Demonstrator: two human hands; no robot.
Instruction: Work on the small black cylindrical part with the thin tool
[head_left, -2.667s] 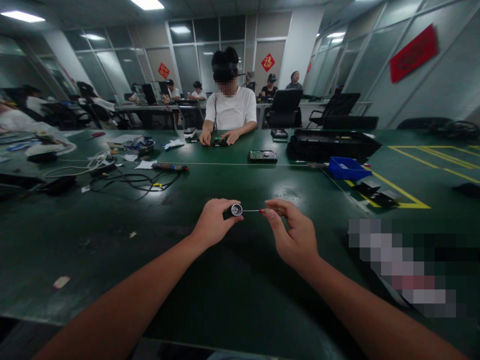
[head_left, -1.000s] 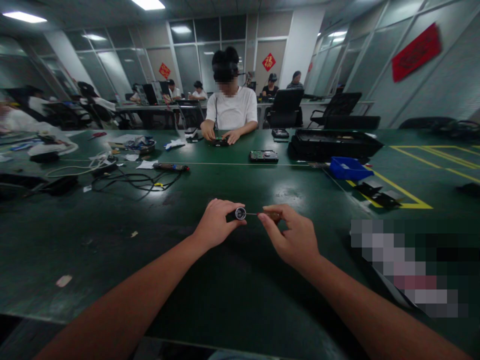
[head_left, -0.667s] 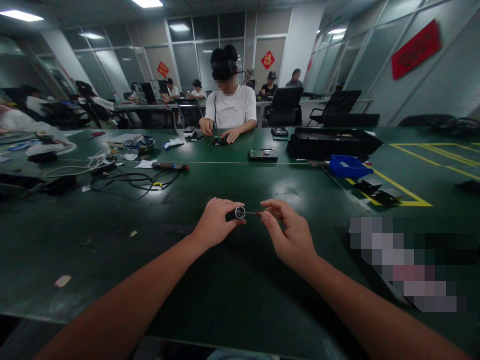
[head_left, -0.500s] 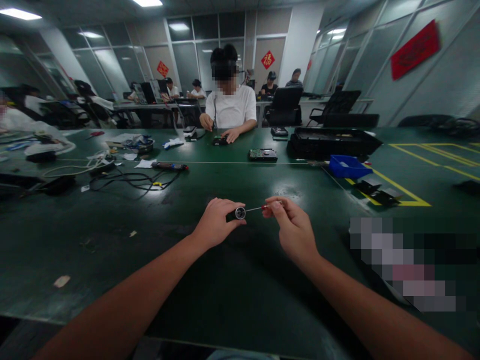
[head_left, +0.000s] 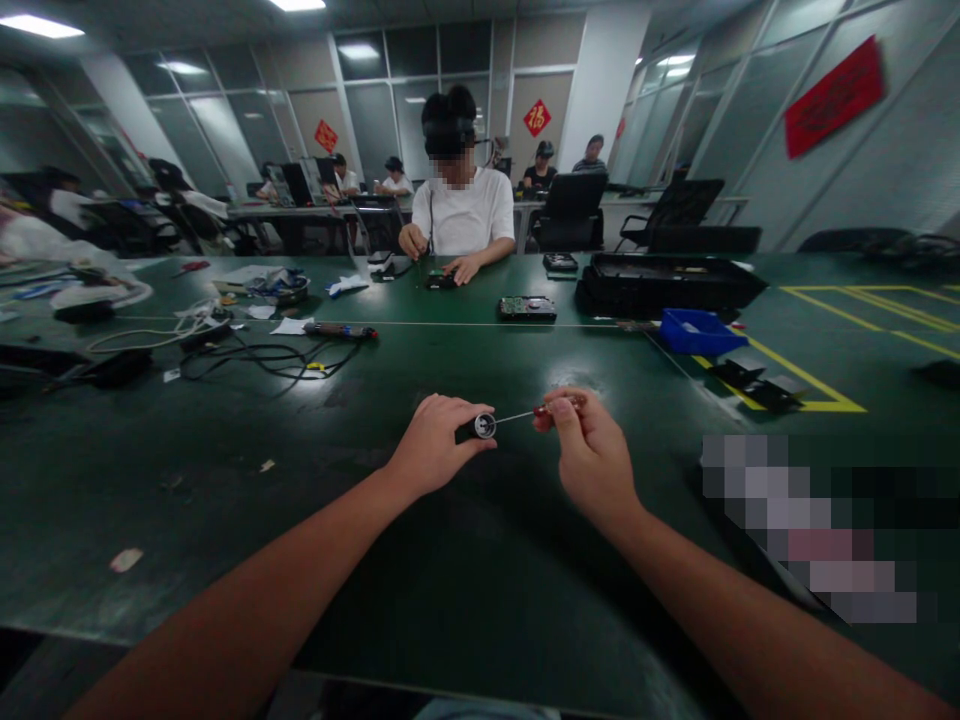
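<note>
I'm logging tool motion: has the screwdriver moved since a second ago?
Yes: judged against the hard drive, the screwdriver has shifted right and slightly towards the table's far side.

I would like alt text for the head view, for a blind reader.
The left hand grips a dark cylinder while the right hand holds a screwdriver, its shaft at the open end, above a green table.
</note>
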